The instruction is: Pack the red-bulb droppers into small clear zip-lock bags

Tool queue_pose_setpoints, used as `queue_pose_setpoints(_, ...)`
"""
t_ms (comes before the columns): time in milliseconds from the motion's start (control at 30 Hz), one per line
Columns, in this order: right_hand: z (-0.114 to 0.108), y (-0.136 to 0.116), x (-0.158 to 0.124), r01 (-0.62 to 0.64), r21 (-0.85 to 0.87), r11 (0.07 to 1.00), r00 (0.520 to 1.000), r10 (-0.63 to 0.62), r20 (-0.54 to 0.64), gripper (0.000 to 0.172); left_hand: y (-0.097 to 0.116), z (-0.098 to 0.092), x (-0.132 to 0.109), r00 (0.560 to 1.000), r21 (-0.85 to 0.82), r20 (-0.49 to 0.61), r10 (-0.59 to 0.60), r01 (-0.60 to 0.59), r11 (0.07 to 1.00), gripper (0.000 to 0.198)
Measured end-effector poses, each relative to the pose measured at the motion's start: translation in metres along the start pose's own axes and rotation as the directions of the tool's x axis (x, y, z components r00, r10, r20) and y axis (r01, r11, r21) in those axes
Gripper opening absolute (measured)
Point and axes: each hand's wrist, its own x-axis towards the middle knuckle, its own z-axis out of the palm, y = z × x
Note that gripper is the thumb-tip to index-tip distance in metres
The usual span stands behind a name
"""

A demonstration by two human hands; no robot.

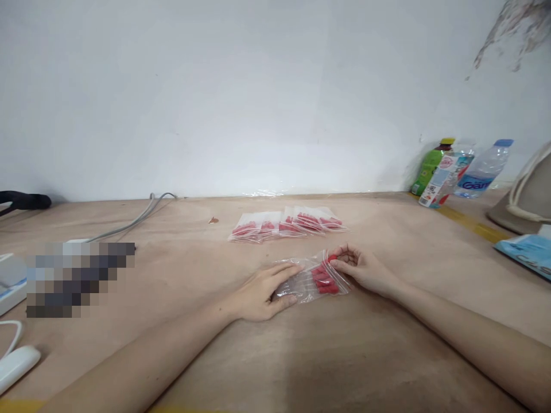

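Observation:
A small clear plastic bag (312, 281) with several red pieces inside lies on the wooden table (275, 355) between my hands. My left hand (262, 292) rests on the bag's left end, fingers stretched over it and thumb against its edge. My right hand (359, 267) is at the bag's right end, fingers curled in a pinch on a red piece (332, 258) at the bag's mouth. Farther back lies a row of several filled clear bags (287, 223) with red pieces in them.
Three bottles (451, 169) stand at the back right by the wall. A beige bag (529, 198) and a blue packet (527, 252) lie at the right edge. A grey cable (138, 218), a blurred patch and white devices (17, 364) occupy the left.

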Motion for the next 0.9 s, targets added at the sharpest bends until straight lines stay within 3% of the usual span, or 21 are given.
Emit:
queue_pose_setpoints(300, -0.0002, -0.0027, 0.0072, 0.012, 0.003, 1.0, 0.996, -0.012, 0.087, 0.031, -0.0001, 0.0003, 0.0002, 1.0, 0.008, -0.005, 0.009, -0.009, 1.0, 0.054)
queue_pose_setpoints(500, 0.0055, -0.0014, 0.0101, -0.029, 0.055, 0.998, 0.999, 0.03, -0.026, 0.032, 0.0001, -0.0004, 0.0009, 1.0, 0.001, 0.001, 0.015, -0.015, 1.0, 0.055)
queue_pose_setpoints(700, 0.0072, 0.0029, 0.0092, -0.003, -0.168, 0.986, 0.991, -0.019, -0.129, 0.027, -0.0003, 0.0006, -0.0001, 1.0, -0.001, -0.001, 0.012, -0.012, 1.0, 0.054)
queue_pose_setpoints(800, 0.0076, -0.0002, 0.0068, 0.032, -0.193, 0.981, 0.998, -0.043, -0.053, 0.024, -0.0004, 0.0011, -0.0005, 1.0, 0.007, 0.0, 0.015, -0.015, 1.0, 0.055)
queue_pose_setpoints(900, 0.0065, -0.0058, 0.0053, 0.149, -0.187, 0.971, 0.988, -0.138, 0.072, 0.022, 0.0004, 0.0004, -0.0002, 1.0, -0.011, -0.006, 0.018, -0.018, 1.0, 0.054)
